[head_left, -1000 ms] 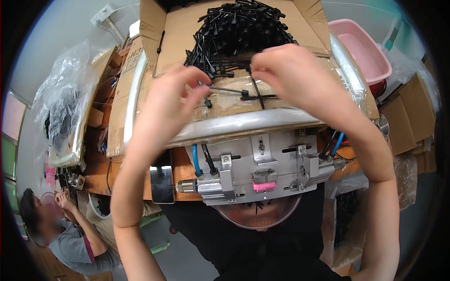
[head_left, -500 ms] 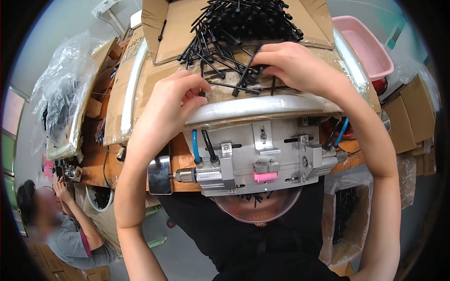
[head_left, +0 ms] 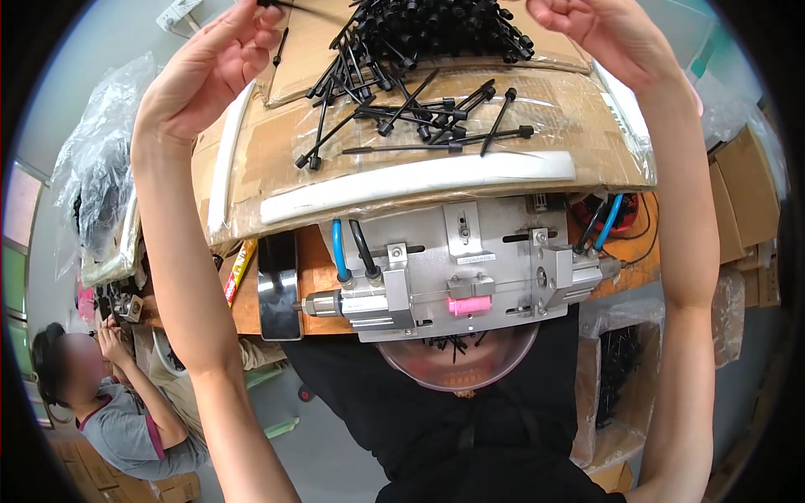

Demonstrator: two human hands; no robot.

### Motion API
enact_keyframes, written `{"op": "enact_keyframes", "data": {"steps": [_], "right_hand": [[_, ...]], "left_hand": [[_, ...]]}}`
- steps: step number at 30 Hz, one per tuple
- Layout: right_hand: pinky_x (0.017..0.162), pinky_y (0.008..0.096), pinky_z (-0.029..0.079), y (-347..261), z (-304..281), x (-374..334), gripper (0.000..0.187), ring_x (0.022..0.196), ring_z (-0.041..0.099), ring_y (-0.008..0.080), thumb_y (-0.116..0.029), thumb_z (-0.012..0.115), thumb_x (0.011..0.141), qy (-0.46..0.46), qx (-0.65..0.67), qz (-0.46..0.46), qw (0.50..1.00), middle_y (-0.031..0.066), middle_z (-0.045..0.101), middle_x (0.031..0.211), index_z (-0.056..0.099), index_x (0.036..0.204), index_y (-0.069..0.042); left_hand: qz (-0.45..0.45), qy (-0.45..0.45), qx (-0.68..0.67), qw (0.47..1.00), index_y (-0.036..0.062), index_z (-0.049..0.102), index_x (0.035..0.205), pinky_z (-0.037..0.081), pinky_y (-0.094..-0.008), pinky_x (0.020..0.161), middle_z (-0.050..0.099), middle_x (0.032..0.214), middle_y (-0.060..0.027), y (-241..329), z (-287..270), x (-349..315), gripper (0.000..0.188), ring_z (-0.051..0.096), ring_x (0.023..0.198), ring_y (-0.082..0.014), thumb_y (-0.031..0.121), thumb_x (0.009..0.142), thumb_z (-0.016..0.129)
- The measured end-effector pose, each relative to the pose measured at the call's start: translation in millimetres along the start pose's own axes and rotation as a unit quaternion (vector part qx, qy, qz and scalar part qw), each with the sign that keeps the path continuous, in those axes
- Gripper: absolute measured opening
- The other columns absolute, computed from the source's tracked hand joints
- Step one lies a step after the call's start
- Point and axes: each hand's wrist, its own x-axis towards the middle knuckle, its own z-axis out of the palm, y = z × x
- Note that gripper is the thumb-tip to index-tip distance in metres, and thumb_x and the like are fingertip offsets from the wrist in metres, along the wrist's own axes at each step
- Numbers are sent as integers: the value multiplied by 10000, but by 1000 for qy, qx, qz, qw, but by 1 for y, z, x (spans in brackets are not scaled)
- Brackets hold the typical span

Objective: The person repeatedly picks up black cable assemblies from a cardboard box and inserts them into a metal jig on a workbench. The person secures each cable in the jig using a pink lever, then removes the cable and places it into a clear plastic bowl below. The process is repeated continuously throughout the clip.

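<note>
My left hand (head_left: 220, 63) is raised at the upper left, its fingers closed on a thin black rod with a thick end (head_left: 270, 3), partly cut off by the top edge. My right hand (head_left: 599, 29) is at the upper right beside the pile, fingers apart and slightly curled, with nothing visible in them; the top edge crops it. Between the hands lies a heap of black capped rods (head_left: 436, 33). Several loose black rods (head_left: 419, 117) are scattered nearer me on the taped cardboard (head_left: 277, 142).
Nearer me stands a metal fixture (head_left: 436, 251) with blue and black hoses and a pink block (head_left: 470, 305). Below it is a clear bowl (head_left: 520, 356) holding a few rods. A dark phone (head_left: 278, 289) lies left of it. Another person (head_left: 126, 419) sits at far left.
Both hands have moved up and apart from the loose rods, to either side of the heap. The loose rods lie rearranged on the cardboard, and the left hand now shows a rod.
</note>
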Motion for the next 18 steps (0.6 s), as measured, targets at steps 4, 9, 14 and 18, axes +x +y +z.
{"op": "enact_keyframes", "data": {"steps": [4,9,14,18], "right_hand": [[625,212,531,-6,3,-33,281,733,644,136,-211,552,1006,78,-25,-22,996,152,685,934,579,1142,33],[630,222,529,-14,30,-104,285,755,641,155,-203,530,1008,149,3,-31,988,141,668,884,575,1150,41],[643,218,483,-4,26,-149,300,776,595,123,-193,518,1011,152,1,-14,988,116,652,940,569,1213,22],[657,178,434,4,8,-182,378,800,535,64,-232,470,1045,154,-43,-32,987,91,630,1034,506,1329,16]], "left_hand": [[137,209,329,911,-12,607,1157,491,-207,816,625,1031,-52,-39,67,-36,246,572,879,-77,150,973,597],[140,211,487,836,-23,597,1234,495,-321,847,623,1066,-94,-138,170,-128,511,584,884,-177,-139,745,686],[60,134,613,777,-73,427,1409,457,-348,830,540,1005,-123,-203,228,-177,739,528,888,-255,-108,705,649],[28,103,687,719,-92,400,1408,463,-317,803,506,978,-104,-223,241,-166,684,513,858,-225,-41,752,588]]}}
